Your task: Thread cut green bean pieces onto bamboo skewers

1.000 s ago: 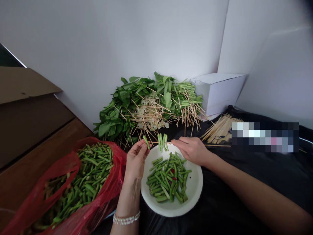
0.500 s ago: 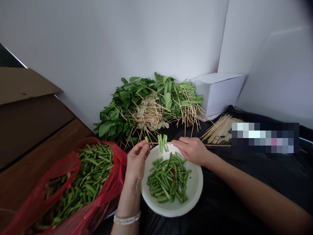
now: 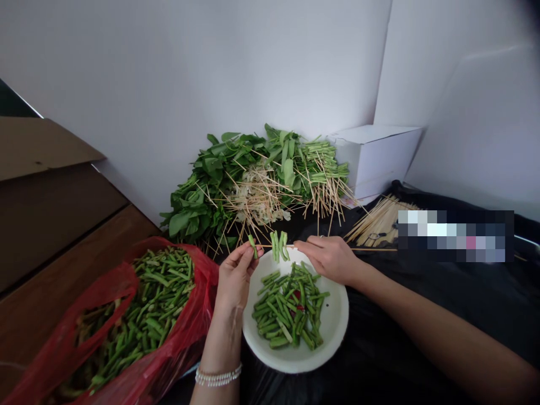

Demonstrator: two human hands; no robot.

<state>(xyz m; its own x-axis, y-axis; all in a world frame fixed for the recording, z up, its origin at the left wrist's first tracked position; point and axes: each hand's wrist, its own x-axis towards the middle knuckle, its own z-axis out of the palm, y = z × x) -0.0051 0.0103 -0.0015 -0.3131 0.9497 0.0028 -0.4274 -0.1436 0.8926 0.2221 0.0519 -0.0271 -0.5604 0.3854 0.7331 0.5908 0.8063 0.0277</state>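
While the wooden skewer [image 3: 266, 246] is held level above the plate, step: green bean pieces [image 3: 278, 246] are being threaded onto it, judging by how they sit.
Left hand [image 3: 234, 278]: grip is pressed together, with a single bean piece [image 3: 253, 246] pinched between thumb and fingertips at the skewer's near tip; whether it is pierced yet cannot be told.
Right hand [image 3: 331, 260]: grip is closed on the skewer's far end, pinched between thumb and fingers.
Skewer load: several bean pieces are hung side by side near mid-skewer, over the plate.
Clearance: a short bare stretch of skewer is left between the pinched piece and the threaded ones, so room is judged to be available there.
Plate: a white plate [image 3: 333, 332] is set below both hands, heaped with cut bean pieces [image 3: 289, 306].
Left side: a red plastic bag [image 3: 122, 278] full of cut beans [image 3: 156, 298] is placed just beside the plate.
Beyond: bundles of skewered leafy greens [image 3: 253, 185] are piled against the wall, near a white cardboard box [image 3: 373, 160].
Right side: loose skewers [image 3: 379, 222] are laid on a black plastic sheet [image 3: 422, 315].
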